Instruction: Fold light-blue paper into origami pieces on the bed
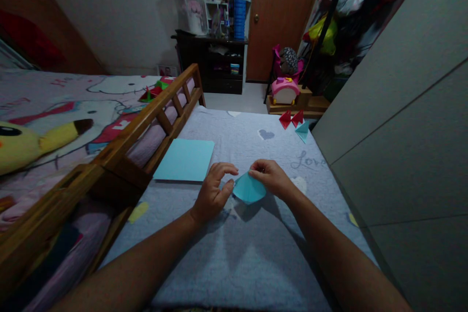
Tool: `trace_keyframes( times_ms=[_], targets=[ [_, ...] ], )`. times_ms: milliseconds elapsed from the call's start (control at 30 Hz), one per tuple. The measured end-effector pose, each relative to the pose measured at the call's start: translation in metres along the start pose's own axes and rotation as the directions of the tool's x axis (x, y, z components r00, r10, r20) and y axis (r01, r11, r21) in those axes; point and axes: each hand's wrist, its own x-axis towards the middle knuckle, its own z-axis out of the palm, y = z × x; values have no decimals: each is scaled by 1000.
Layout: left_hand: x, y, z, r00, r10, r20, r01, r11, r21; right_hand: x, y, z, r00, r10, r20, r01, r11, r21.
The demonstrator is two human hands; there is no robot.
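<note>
A folded piece of light-blue paper is held just above the bed sheet, with fold lines running down from its top. My right hand pinches its upper right edge between thumb and fingers. At its left side is my left hand, thumb and fingers apart and curved around a gap, close to the paper's left corner. Whether those fingertips touch the corner is hard to make out. Flat light-blue paper lies to the left of my left hand, beside the wooden rail.
Two red folded paper pieces and a light-blue folded one rest at the bed's far right corner. A wooden rail runs along the left, with another bed and a yellow plush toy beyond. A pale cabinet borders the right.
</note>
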Motion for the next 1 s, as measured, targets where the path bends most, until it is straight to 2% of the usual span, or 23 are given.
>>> trace_keyframes(
  times_ms=[100, 200, 333, 467, 567, 667, 767, 867, 1000],
  targets=[
    [-3, 5, -6, 988, 134, 78, -138, 989, 47, 7, 7, 1, 1000, 5, -14, -5, 1000, -15],
    [-6, 7, -6, 979, 156, 131, -169, 981, 93, 11, 14, 3, 999, -19, -25, 18, 999, -37],
    [-6, 0, 0, 989, 111, 99, -131, 966, 223, 14, 22, 6, 999, -17, -38, 15, 999, -44],
    [-8, -3, 4, 972, 215, 91, -233, 918, 320, 15, 27, 8, 999, -6, -51, 4, 999, -46],
    [-12, 0, 5, 933, 317, 171, -359, 855, 375, 15, 27, 8, 998, -12, -55, 9, 998, -58],
    [-17, 5, 8, 851, 415, 323, -515, 778, 360, 15, 25, 7, 999, -19, -48, 16, 997, -71],
    [-20, 8, 13, 789, 420, 449, -588, 730, 349, 16, 26, 7, 999, -18, -45, 14, 996, -85],
    [-22, 10, 19, 766, 379, 519, -600, 711, 367, 18, 28, 8, 999, -15, -47, 10, 994, -106],
    [-25, 8, 23, 766, 348, 541, -593, 708, 384, 18, 30, 8, 999, -14, -52, 7, 990, -139]
  ],
)
